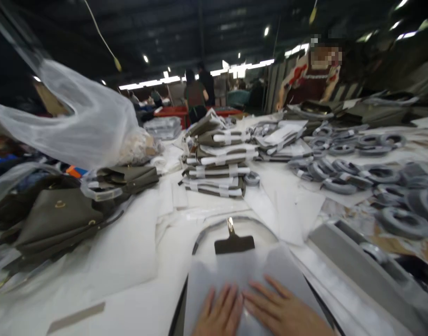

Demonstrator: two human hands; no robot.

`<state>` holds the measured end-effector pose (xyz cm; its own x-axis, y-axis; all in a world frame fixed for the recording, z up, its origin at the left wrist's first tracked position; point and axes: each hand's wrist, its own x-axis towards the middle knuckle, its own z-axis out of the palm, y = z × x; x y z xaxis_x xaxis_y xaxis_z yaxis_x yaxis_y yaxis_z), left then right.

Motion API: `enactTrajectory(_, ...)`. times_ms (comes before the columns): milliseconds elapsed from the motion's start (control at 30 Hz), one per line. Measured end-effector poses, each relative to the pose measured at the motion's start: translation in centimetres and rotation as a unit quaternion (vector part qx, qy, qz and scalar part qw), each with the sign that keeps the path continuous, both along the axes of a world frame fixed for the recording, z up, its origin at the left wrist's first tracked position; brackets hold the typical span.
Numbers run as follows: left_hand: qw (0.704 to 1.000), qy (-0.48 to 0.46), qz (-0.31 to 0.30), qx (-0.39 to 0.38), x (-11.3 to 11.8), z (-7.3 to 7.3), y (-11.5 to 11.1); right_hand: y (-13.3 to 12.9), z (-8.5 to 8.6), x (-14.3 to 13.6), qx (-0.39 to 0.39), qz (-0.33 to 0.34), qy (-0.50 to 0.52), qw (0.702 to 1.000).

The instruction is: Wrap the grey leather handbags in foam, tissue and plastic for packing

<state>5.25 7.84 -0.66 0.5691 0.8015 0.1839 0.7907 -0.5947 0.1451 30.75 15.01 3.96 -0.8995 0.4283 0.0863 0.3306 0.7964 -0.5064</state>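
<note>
The left hand (221, 311) and right hand (284, 310) lie flat, palms down, fingers extended and gripping nothing; the right is fanned a little wider, and their inner edges nearly meet. Directly beneath them is a pale, translucent sheet (207, 275), laid over a dark flat piece (179, 312) whose edges show on both sides. From the hands, at twelve o'clock, a dark tab (235, 245) with a shiny metal clasp (230, 226) juts past the sheet, within a curved strap (202, 236). The step in hand looks like pressing or smoothing the sheet. The next move, I judge, calls for even pressure and a clean lift, lest the sheet crease or slide.

The white worktop (172, 266) is strewn with paper. Further off at twelve stands a stack of folded, wrapped pieces (217, 172); grey coils (315, 168) spread between one and two, with a long grey box (347, 263) nearer, between two and three. At ten sits a dark bag (60, 219), with a billowing plastic bag (91, 116) beyond it. In the dim hall, under strip lights (147, 85), two people (195, 95) stand just before twelve and another person (308, 86) just past it.
</note>
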Motion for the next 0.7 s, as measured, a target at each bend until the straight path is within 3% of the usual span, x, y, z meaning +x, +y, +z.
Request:
enactTrajectory(100,0.997,0.045,0.034,-0.047,0.5,2.3,-1.3,-1.1,0.2,0.1,0.005,-0.015,-0.059,0.998)
enactTrajectory(200,0.998,0.024,0.028,-0.042,0.6,3.8,-1.5,-1.4,-0.2,0.2,0.038,-0.02,-0.038,0.998)
enactTrajectory(433,0.994,-0.11,-0.014,0.017,-0.4,3.2,-2.2,-1.6,-1.2,1.3,0.116,0.005,0.021,0.993)
enactTrajectory(700,0.99,-0.138,0.002,0.006,-0.2,3.9,-1.8,-1.6,-0.3,0.7,0.113,0.004,0.003,0.994)
